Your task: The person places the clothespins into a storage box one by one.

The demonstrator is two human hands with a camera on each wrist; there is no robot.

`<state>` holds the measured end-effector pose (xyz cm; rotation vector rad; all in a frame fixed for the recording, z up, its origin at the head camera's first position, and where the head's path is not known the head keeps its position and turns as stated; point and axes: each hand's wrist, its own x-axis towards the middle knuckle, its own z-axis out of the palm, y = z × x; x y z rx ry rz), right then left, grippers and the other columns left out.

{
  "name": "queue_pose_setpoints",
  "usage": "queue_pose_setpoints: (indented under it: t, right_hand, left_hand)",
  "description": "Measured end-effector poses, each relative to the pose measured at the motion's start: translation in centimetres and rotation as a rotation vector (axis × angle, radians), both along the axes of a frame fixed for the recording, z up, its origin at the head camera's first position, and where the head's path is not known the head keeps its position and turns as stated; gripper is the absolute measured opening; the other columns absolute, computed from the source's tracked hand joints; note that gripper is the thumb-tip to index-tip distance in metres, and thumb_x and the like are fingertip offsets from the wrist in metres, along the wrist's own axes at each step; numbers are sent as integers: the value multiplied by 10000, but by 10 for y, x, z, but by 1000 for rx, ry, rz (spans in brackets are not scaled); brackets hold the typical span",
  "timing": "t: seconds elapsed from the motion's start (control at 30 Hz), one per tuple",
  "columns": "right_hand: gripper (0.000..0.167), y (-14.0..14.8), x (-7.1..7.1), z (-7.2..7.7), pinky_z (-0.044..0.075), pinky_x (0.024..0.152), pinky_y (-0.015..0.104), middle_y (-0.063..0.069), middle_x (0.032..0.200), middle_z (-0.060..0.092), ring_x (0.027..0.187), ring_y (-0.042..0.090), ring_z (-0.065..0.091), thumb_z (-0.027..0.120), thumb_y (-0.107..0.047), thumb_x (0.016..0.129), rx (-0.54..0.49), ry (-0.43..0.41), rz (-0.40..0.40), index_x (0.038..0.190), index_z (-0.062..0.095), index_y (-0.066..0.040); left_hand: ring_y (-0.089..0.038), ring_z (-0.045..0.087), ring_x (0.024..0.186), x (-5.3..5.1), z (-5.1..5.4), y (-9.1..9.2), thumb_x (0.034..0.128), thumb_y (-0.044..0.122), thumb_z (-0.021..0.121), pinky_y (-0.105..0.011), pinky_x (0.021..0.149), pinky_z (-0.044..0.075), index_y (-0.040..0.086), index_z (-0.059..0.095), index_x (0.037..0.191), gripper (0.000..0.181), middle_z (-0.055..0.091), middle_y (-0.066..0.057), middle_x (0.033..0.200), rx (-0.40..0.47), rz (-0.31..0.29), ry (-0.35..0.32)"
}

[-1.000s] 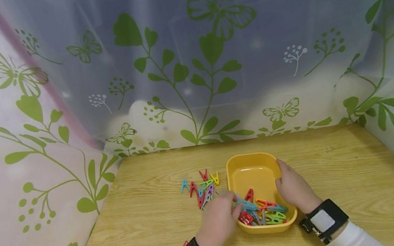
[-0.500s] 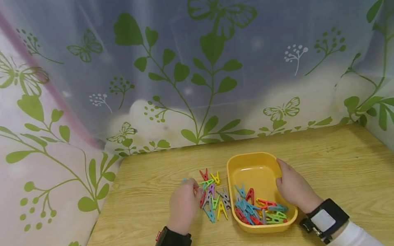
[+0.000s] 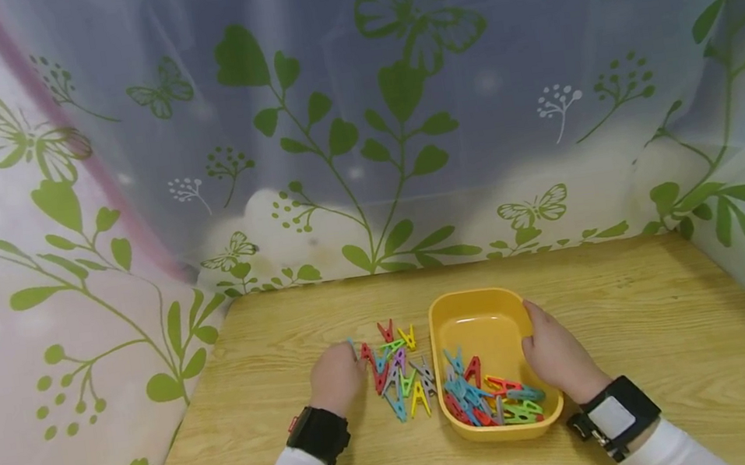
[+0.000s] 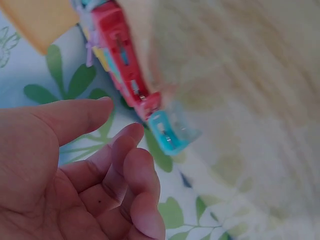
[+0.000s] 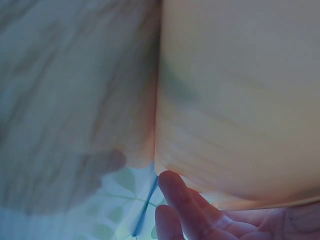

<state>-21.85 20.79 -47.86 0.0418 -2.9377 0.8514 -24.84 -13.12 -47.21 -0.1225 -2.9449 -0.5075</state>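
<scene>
My left hand [image 3: 337,378] is at the left end of a loose pile of clothespins [image 3: 401,374] on the table. In the left wrist view its thumb and bent fingers stand apart with nothing between them. A light-blue clothespin [image 4: 167,132] lies just beyond the fingertips, behind a red clothespin [image 4: 120,50]. My right hand [image 3: 561,353] grips the right wall of a yellow plastic bin [image 3: 473,299], its thumb at the rim and fingers outside. Blue, red, green and other clothespins [image 3: 467,393] lie in the near part of the bin.
The wooden table [image 3: 272,332] runs back to a patterned curtain [image 3: 333,151] printed with leaves and butterflies. More curtain hangs along the left and right sides. The bin stands close to the pile's right edge.
My left hand has moved left from the bin's left edge to the far left of the pile. Another blue clothespin now shows in the bin. The right hand has stayed put.
</scene>
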Motion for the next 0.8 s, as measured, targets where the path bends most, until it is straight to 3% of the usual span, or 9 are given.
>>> queue_pose_setpoints:
  t: [0.33, 0.5, 0.63, 0.8]
  right_hand:
    - [599, -1, 1, 1, 396, 1106, 621, 393, 1538, 367, 1383, 519, 456, 433, -50, 1017, 5, 2, 9, 1540, 231, 161]
    - [600, -1, 2, 1, 393, 1106, 622, 393, 1540, 364, 1383, 520, 455, 431, -55, 1020, 5, -2, 7, 1542, 225, 159]
    - [602, 0, 2, 1, 393, 1104, 621, 392, 1539, 365, 1380, 517, 460, 433, -59, 1026, 4, -11, 3, 1546, 218, 154]
    - [601, -1, 2, 2, 397, 1104, 621, 391, 1539, 366, 1377, 512, 466, 432, -57, 1025, -2, -13, -1, 1548, 219, 151]
  left_hand:
    - [-151, 431, 539, -5, -14, -1, 930, 169, 754, -298, 489, 328, 117, 460, 599, 446, 433, 10, 592, -51, 2, -56]
    - [-171, 561, 578, -9, -18, 0, 928, 188, 760, -339, 501, 439, 108, 528, 621, 393, 561, -23, 634, -93, 10, -33]
    - [-227, 670, 656, -10, -17, 0, 936, 152, 734, -392, 549, 528, 96, 573, 631, 350, 648, -59, 693, -112, 27, -42]
    - [-267, 691, 678, -8, -12, 0, 934, 93, 686, -423, 562, 548, 85, 568, 623, 333, 667, -89, 709, -102, 54, -43]
